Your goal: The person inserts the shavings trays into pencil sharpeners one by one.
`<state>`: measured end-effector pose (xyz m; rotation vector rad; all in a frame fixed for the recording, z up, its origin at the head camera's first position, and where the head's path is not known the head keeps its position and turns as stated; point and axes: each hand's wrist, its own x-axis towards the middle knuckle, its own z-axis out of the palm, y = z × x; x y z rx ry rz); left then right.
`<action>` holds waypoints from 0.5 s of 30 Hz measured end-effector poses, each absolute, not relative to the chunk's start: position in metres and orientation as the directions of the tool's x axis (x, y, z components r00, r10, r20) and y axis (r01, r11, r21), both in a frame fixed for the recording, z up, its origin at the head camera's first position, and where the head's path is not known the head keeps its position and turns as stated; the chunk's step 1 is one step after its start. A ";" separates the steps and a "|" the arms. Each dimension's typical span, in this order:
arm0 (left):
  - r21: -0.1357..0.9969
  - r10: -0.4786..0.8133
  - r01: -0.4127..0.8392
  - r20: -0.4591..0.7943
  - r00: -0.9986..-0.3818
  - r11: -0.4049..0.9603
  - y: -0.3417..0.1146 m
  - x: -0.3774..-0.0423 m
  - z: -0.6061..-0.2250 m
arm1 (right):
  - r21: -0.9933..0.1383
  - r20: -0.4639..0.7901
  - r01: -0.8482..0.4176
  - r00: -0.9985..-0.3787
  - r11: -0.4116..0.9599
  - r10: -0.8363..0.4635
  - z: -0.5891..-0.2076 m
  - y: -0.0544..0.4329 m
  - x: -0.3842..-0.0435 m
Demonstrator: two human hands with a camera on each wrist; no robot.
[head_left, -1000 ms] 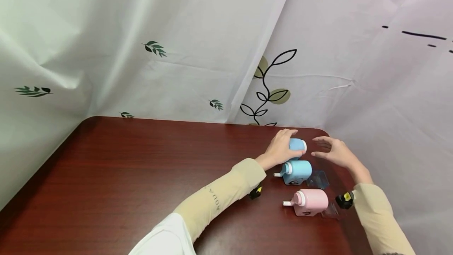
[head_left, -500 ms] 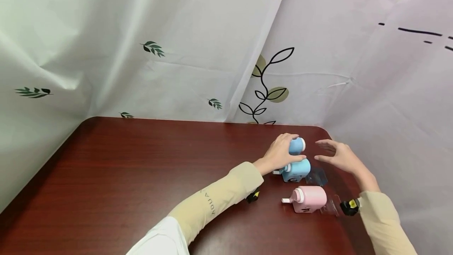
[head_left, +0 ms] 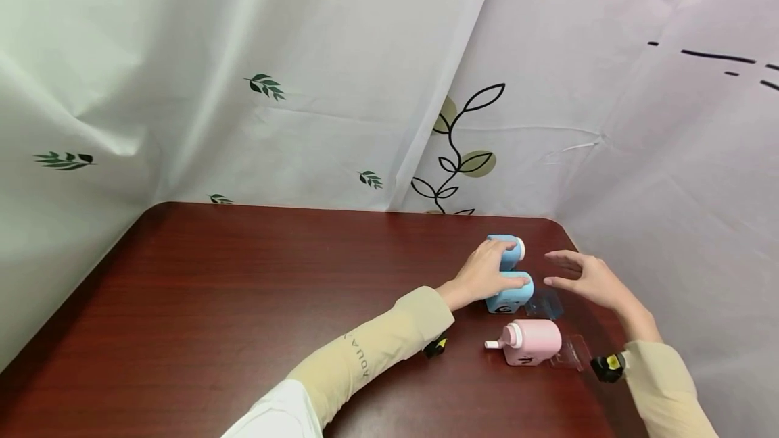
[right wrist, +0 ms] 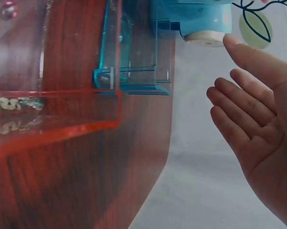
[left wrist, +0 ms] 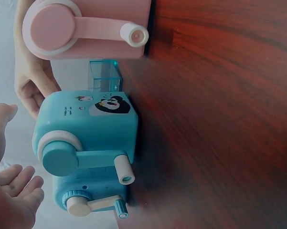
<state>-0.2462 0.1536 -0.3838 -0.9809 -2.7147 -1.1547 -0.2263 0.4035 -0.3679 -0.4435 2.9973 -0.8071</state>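
Hand-crank pencil sharpeners stand at the table's right: a pink one (head_left: 532,342) in front, a light blue one (left wrist: 110,126) with a panda picture behind it, and another blue one (left wrist: 105,183) farthest back. My left hand (head_left: 483,273) reaches over the two blue sharpeners, hiding the panda one's crank in the head view. In the left wrist view its fingers (left wrist: 26,183) are spread loosely, with nothing held. Off to the right, my right hand (head_left: 599,281) hovers with relaxed fingers, its palm toward the blue sharpeners, holding nothing.
Behind the panda sharpener's right side lies a clear blue drawer (head_left: 545,304). A clear reddish drawer (head_left: 571,353) sits right of the pink sharpener, with small pale bits inside. The dark red table (head_left: 243,303) extends left; white curtains (head_left: 304,134) hang behind it.
My left hand has shifted nearer, from around the farthest sharpener to over the panda one, uncovering more of the farthest one. My right hand has drawn slightly right and nearer.
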 end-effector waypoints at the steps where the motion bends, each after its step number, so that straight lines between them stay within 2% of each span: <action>1: 0.634 0.538 0.565 0.264 -0.800 0.528 0.153 -0.245 -0.384 | -0.496 0.061 -0.269 -0.959 0.826 -0.276 -0.369 0.404 -0.226; 15: 0.601 0.526 0.559 0.254 -0.812 0.572 0.151 -0.238 -0.391 | -0.560 -0.064 -0.295 -0.916 0.774 -0.396 -0.377 0.418 -0.218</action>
